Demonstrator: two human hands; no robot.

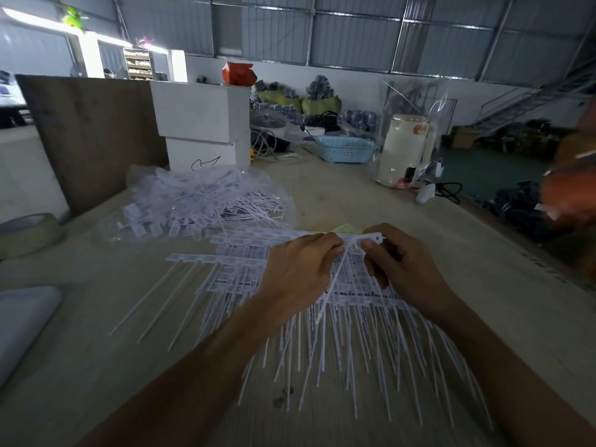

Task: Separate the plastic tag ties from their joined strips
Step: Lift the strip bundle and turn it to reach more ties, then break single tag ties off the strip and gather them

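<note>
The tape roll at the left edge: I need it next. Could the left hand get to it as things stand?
Probably not at once: the left hand is pinching a tie strip. Once it lets go, bare table lies between it and the tape roll.

1. A pale table (371, 201) fills the foreground of a dim, shed-like hall.
2. Grey corrugated panels (354, 30) on metal framing form the roof and upper walls.
3. Bright daylight comes through an opening (87, 53) at the far left.
4. A brown board (93, 137) stands upright on the table's left side, beside stacked white boxes (200, 124).
5. A metal staircase (529, 104) rises at the right above a green floor (483, 169).
6. Shelves (138, 63) stand far back.
</note>
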